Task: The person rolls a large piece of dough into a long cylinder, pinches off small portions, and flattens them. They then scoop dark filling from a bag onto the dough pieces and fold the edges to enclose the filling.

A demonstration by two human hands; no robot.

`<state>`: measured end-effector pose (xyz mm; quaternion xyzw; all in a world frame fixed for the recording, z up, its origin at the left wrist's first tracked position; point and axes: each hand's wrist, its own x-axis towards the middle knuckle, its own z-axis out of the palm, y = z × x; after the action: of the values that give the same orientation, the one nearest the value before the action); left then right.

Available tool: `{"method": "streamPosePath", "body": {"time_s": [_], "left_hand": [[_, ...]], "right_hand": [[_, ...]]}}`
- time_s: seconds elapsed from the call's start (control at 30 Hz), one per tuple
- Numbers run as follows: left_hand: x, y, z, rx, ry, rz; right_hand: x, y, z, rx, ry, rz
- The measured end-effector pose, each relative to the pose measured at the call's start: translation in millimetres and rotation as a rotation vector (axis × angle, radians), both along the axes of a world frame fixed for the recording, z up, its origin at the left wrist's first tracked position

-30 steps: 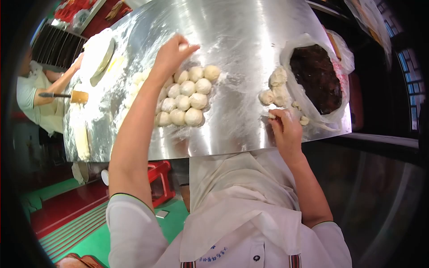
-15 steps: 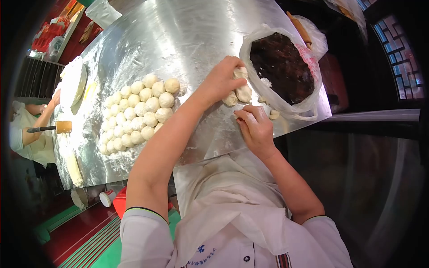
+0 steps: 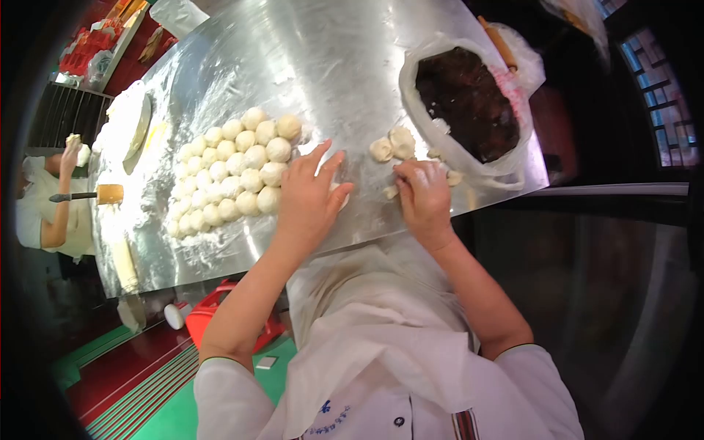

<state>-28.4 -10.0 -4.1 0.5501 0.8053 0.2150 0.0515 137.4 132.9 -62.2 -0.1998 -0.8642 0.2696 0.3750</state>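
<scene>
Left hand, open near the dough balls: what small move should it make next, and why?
Probably the left hand should gently roll what looks like a pale dough piece by its thumb: its fingers spread low over the table, beside the rows of dough balls.

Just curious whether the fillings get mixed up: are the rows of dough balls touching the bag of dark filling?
Apart: the head view shows metal tabletop between the dough balls and the bag.

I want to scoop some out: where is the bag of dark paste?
In the head view, the bag is at the right end of the metal table, beside the dough lumps and beyond the right hand.
</scene>
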Motion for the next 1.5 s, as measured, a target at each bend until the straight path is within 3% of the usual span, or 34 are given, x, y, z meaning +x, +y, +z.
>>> {"method": "streamPosePath", "body": {"time_s": [0.03, 0.1, 0.23, 0.3, 0.4, 0.47, 0.63, 0.8, 0.9, 0.97, 1.0, 1.07, 1.17, 1.23, 1.27, 1.3, 1.37, 1.43, 1.5], "left_hand": [[4, 10, -12, 0.030, -0.010, -0.003], [8, 29, -36, -0.004, 0.224, -0.070], [-5, 51, -50, -0.012, 0.220, -0.016], [-6, 53, -49, -0.015, 0.210, -0.003], [-7, 49, -47, -0.004, 0.132, 0.014], [-11, 38, -50, 0.065, -0.176, -0.047], [7, 9, -18, -0.040, -0.110, -0.023], [12, 0, -5, -0.025, -0.126, 0.065], [18, 0, -4, 0.105, -0.074, 0.073], [22, 1, -13, 0.167, -0.907, 0.407], [26, 3, -12, 0.164, -0.911, 0.412], [30, 5, -7, 0.423, -1.604, 0.329], [24, 6, -14, 0.369, -1.592, 0.221], [21, 11, -9, 0.373, -1.600, 0.237], [20, 14, -7, 0.381, -1.607, 0.253], [21, 17, -5, 0.381, -1.604, 0.263], [22, 27, -2, 0.529, -1.688, 0.286], [21, 29, -1, 0.541, -1.715, 0.251], [25, 34, 0, 0.722, -1.891, 0.152]], "right_hand": [[0, 4, 2, 0.010, 0.012, -0.020], [2, 11, 17, 0.053, 0.008, 0.018], [2, 48, 45, 0.102, 0.027, -0.111], [-1, 86, 58, 0.033, -0.091, -0.224], [-16, 134, 65, 0.241, -0.334, -0.323], [-34, 147, 67, 0.267, -0.431, -0.350], [-74, 155, 38, 0.593, -0.693, -0.494], [-77, 170, 30, 0.582, -0.646, -0.497], [-56, 196, 24, 0.243, -0.278, -0.246], [-42, 194, 24, -0.185, -0.006, -0.193], [-37, 184, 27, -0.246, 0.095, -0.219], [-31, 155, 33, -0.276, 0.137, -0.228], [-26, 121, 36, -0.208, 0.130, -0.214], [-26, 95, 53, -0.484, 0.204, -0.005], [-26, 80, 65, -0.739, 0.256, 0.081], [-21, 68, 77, -0.747, 0.255, 0.087], [-14, 49, 94, -1.035, 0.063, 0.310], [-13, 32, 88, -0.899, -0.016, 0.309], [-17, 21, 84, -0.758, -0.092, 0.301]]}}
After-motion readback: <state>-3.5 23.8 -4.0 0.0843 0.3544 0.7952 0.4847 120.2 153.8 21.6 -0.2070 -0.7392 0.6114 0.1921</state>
